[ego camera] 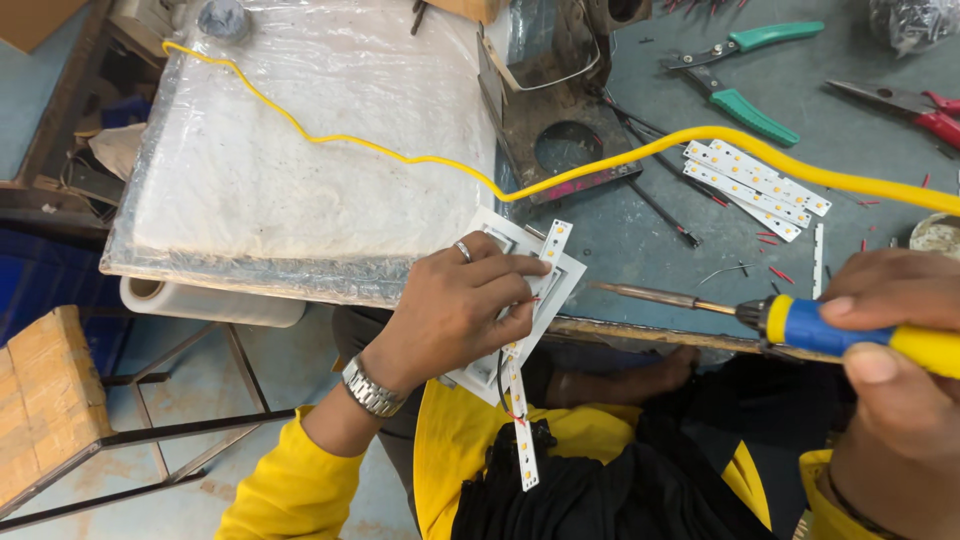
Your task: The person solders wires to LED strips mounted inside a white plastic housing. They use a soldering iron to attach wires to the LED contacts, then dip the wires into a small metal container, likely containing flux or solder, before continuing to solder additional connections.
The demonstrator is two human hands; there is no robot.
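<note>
My left hand (455, 310) grips a white square lamp frame (505, 240) together with a long white LED strip (522, 420) that hangs down over my lap, with thin red and black wires at it. A ring and a metal wristwatch (372, 388) are on that hand. My right hand (890, 370) holds a soldering iron (850, 335) with a blue and yellow handle. Its metal tip (650, 295) points left, a short gap from the frame. A yellow cord (620, 165) runs from the iron across the bench.
Several loose LED strips (755, 185) lie on the grey bench. Green-handled pliers (745, 75) and red-handled cutters (915, 105) lie at the back right. A plastic-wrapped white slab (300, 150) is on the left, a rusty metal stand (560, 120) behind, a wooden stool (45, 400) lower left.
</note>
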